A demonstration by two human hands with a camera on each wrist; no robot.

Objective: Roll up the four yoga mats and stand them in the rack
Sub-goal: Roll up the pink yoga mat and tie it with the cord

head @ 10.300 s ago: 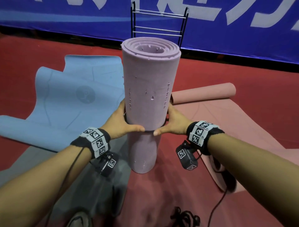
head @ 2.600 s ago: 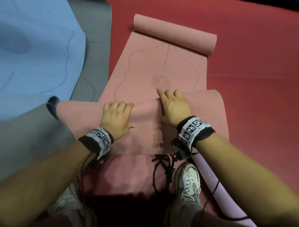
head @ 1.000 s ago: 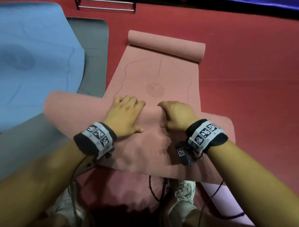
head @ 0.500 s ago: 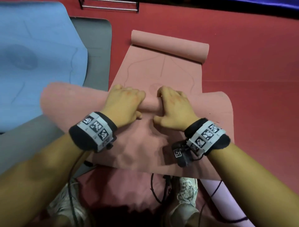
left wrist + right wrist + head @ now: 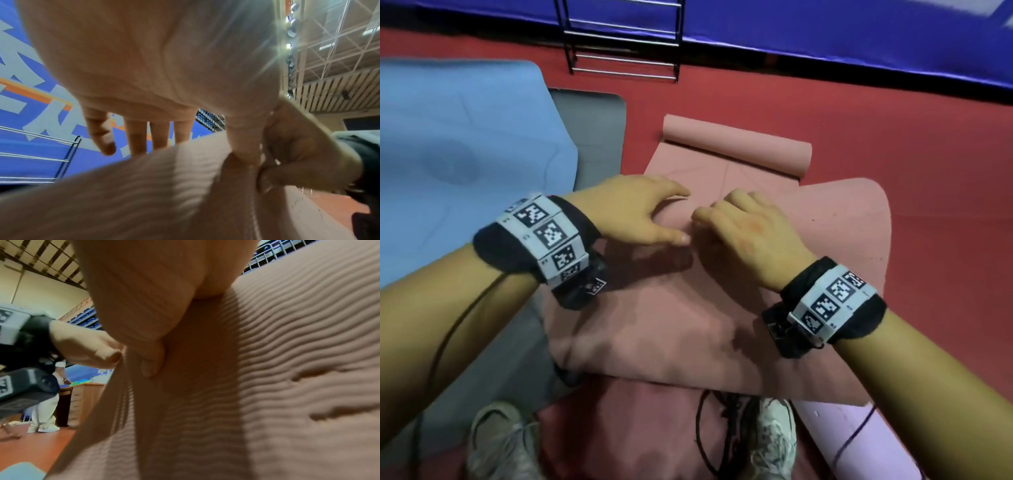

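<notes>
1. Seen from the head camera: pink yoga mat (image 5: 688,325) on a red floor (image 5: 928,171), its near end folded over toward its far end, which is already curled into a small roll (image 5: 736,147).
2. Left hand (image 5: 626,209) laid over the fold with fingers extended, thumb pressed against the mat; right hand (image 5: 743,233) just beside it, fingers curled, apparently pinching the mat (wrist view blurred, so not certain).
3. Compared with half a second ago: hands pushed farther forward, fold closer to the far roll. Likely meaning: rolling of this mat well under way, not finished.
4. Purple rolled mat (image 5: 859,442) lying at lower right by the shoes, not yet in the rack (image 5: 619,44), which stands well apart at the blue wall.
5. Blue mat (image 5: 465,137) and grey mat (image 5: 592,137) flat on the left, unrolled.
</notes>
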